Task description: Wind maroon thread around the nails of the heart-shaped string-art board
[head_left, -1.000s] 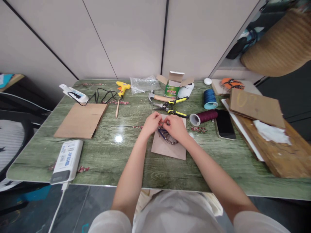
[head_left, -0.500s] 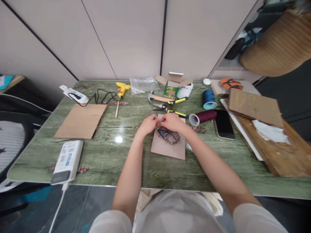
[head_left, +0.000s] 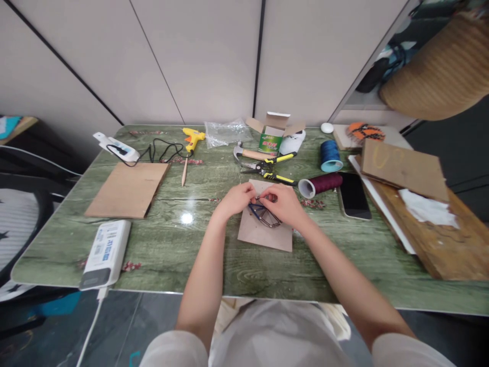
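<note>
A small flat board [head_left: 263,236] lies on the table in front of me. On it is a many-sided ring of nail-like rods [head_left: 270,219], with blue, thread-like strands at its left side. My left hand [head_left: 240,198] is at the ring's upper left, fingers pinched together. My right hand [head_left: 283,202] reaches over the ring's top right, thumb and fingertips closed close to the left fingertips. Whatever the two pinches hold is too small to make out. My right hand covers part of the ring.
Behind the hands lie pliers [head_left: 263,167], a hammer [head_left: 252,154] and an open green box [head_left: 270,142]. To the right are a maroon thread spool [head_left: 324,184], a blue spool [head_left: 329,154] and a phone [head_left: 354,196]. A yellow glue gun [head_left: 193,138] lies at back left.
Both hands have come slightly toward me and to the right, over the top of the ring. The fingertips now meet above it. The board has stayed in place.
</note>
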`<control>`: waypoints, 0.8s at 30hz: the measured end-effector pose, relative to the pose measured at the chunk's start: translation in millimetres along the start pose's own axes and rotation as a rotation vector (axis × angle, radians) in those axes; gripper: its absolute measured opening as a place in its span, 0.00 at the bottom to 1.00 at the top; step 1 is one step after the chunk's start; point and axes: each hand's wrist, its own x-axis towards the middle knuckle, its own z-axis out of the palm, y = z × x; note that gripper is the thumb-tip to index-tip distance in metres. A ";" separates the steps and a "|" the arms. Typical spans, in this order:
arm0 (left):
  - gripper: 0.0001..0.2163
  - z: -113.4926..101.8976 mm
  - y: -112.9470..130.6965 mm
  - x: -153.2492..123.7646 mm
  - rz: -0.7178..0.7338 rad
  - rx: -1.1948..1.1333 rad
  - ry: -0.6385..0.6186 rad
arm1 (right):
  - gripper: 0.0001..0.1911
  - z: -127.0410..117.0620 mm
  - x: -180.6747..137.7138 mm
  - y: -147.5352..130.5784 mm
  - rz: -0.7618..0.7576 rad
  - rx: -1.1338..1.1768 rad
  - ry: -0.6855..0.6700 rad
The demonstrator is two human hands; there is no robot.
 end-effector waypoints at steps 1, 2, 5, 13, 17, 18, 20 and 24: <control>0.08 0.7 3.5 -1.6 -0.011 0.037 0.014 | 0.06 1.9 -3.5 -1.9 -0.009 0.000 0.002; 0.08 1.7 7.3 -3.1 -0.021 0.076 0.036 | 0.06 3.9 -6.6 -3.9 -0.010 -0.006 0.011; 0.09 6.0 18.3 -7.0 -0.040 0.168 0.087 | 0.06 8.7 -13.0 -7.5 0.019 -0.028 0.050; 0.07 22.7 22.3 -0.2 -0.101 -0.099 0.205 | 0.07 2.3 -16.7 3.0 0.124 0.048 0.166; 0.05 26.3 16.3 10.0 -0.164 -0.522 0.218 | 0.08 0.0 -18.1 9.5 0.145 0.099 0.179; 0.05 26.2 15.3 11.9 -0.170 -0.592 0.225 | 0.08 0.3 -18.5 10.5 0.147 0.104 0.179; 0.06 25.5 13.7 14.6 -0.165 -0.695 0.235 | 0.08 1.8 -19.6 11.4 0.146 0.108 0.168; 0.05 22.4 9.4 16.8 -0.174 -0.789 0.233 | 0.08 6.1 -21.9 10.9 0.121 0.065 0.144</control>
